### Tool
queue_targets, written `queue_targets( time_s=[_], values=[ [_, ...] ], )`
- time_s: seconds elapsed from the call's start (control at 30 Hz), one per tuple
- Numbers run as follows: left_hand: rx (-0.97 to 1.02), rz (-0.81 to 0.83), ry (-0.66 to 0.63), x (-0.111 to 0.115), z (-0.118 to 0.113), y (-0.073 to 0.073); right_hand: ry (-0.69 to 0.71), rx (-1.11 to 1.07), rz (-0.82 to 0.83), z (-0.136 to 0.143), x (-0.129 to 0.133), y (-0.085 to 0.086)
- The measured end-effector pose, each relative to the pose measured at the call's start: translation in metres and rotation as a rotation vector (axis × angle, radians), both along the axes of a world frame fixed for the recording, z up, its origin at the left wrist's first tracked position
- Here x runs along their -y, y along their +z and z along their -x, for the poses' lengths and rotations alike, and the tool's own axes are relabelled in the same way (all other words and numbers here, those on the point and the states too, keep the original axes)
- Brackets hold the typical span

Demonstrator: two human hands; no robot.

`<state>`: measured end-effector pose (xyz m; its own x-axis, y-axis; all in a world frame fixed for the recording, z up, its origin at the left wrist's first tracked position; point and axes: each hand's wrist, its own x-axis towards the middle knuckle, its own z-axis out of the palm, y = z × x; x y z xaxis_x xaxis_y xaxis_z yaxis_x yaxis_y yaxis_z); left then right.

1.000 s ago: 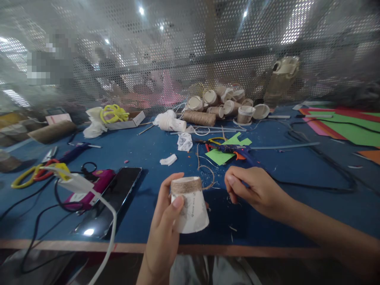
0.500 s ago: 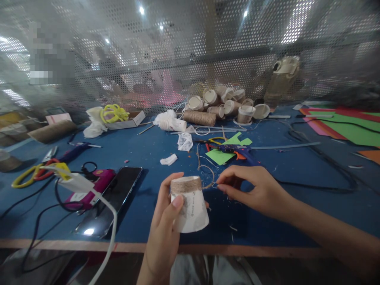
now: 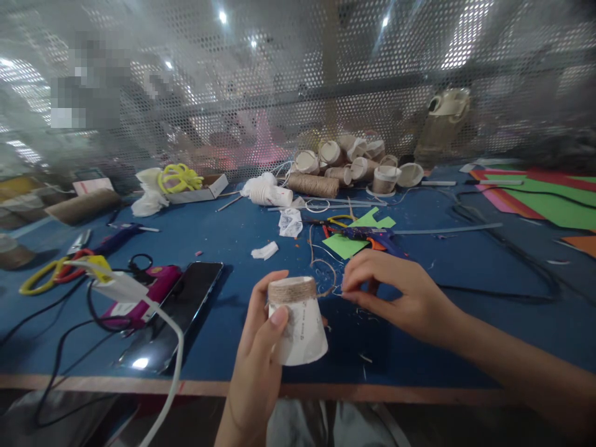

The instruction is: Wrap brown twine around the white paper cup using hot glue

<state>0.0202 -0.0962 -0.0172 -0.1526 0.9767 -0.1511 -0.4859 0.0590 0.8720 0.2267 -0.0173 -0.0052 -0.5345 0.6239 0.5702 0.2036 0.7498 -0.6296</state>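
Observation:
My left hand (image 3: 261, 341) is wrapped round a white paper cup (image 3: 302, 335), held upside down above the table's front part. Brown twine (image 3: 292, 289) is wound in several turns about the cup's narrow upper end. From the cup's right side a loose length of twine (image 3: 334, 276) curls up and away over the table. Just right of that loop, my right hand (image 3: 388, 288) has thumb and fingertips pinched together. Thin pale strands lie by the fingertips; whether anything is between them is too small to tell.
Behind the hands lie a hot glue gun (image 3: 367, 233), green paper (image 3: 344, 246) and a roll of twine (image 3: 313, 184). Several twine-wrapped cups (image 3: 329, 153) are piled at the back. A phone (image 3: 186, 310), a magenta device (image 3: 139, 304), scissors (image 3: 56, 270) and a white cable (image 3: 174, 366) are at left.
My right hand has shifted very slightly, its knuckles a little higher and its fingertips a touch to the right. The left hand and the cup have stayed put.

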Motion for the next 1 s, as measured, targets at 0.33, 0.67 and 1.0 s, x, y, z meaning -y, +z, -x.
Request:
queue_targets(
  time_s=[0.33, 0.67, 1.0],
  values=[
    [-0.078, 0.014, -0.041, 0.0, 0.003, -0.005, 0.069, 0.051, 0.198, 0.004, 0.004, -0.005],
    [-0.297, -0.073, -0.071, 0.004, 0.001, -0.008, 0.089, 0.043, 0.227, 0.011, 0.009, -0.003],
    [-0.247, -0.018, -0.054, 0.002, 0.003, -0.011, 0.077, 0.051, 0.158, 0.012, 0.008, -0.004]
  ],
)
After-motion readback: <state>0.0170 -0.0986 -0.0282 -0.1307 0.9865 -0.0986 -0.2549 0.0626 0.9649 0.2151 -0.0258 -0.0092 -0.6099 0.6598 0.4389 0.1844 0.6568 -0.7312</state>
